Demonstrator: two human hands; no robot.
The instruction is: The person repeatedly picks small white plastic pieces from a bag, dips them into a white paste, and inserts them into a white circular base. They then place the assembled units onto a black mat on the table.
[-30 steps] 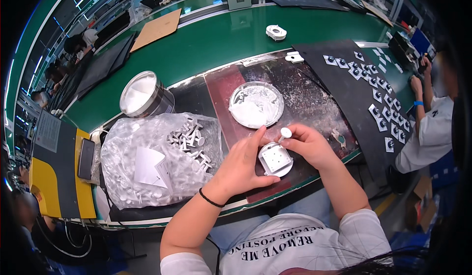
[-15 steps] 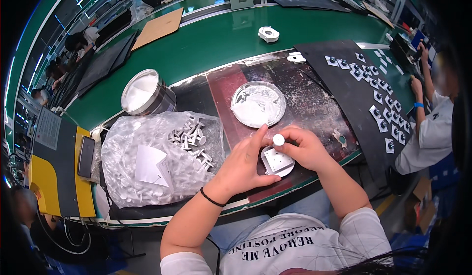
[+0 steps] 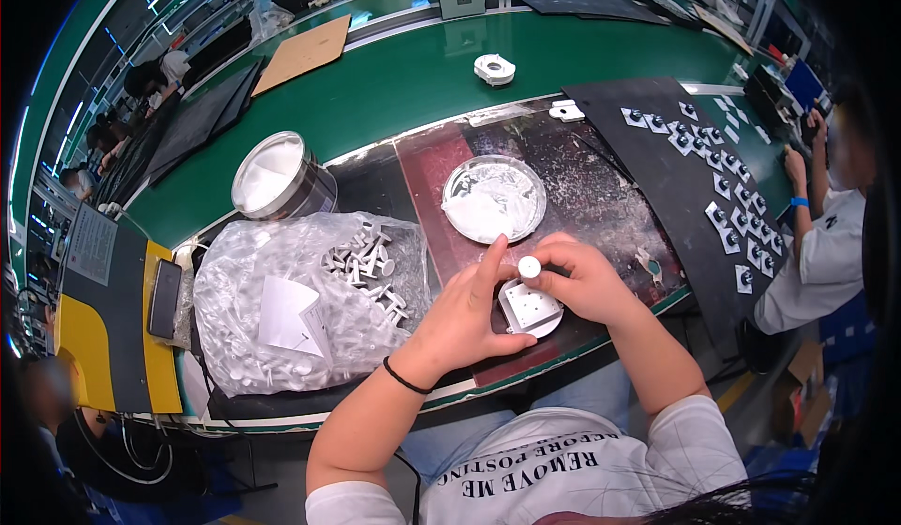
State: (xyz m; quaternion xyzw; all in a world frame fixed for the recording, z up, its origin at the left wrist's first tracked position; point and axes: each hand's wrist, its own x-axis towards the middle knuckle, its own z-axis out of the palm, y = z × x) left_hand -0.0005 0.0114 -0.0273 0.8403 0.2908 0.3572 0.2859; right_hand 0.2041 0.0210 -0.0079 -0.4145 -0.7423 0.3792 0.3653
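My right hand (image 3: 587, 283) pinches a small white pin with a round flat head (image 3: 529, 268) between thumb and fingers. It is held just above the far edge of a white square housing on a round base (image 3: 533, 309). Around the left side of that housing curves my left hand (image 3: 465, 314), its thumb along the near rim and its index finger stretched out past the far side. Small dark holes show in the housing's top face. Whether the pin touches the housing cannot be made out.
A clear bag (image 3: 282, 319) of similar grey-white pins lies left. Behind the hands stands a round dish (image 3: 493, 201) with white paste, and a tub (image 3: 282, 178) further left. A white ring-shaped part (image 3: 495, 69) rides the green belt (image 3: 404, 93). Small parts cover a black mat (image 3: 676, 182); a co-worker sits right.
The pin and the fingers of my right hand have shifted very slightly left. On the green belt the white ring-shaped part has moved left. The co-worker's raised hand at right has moved.
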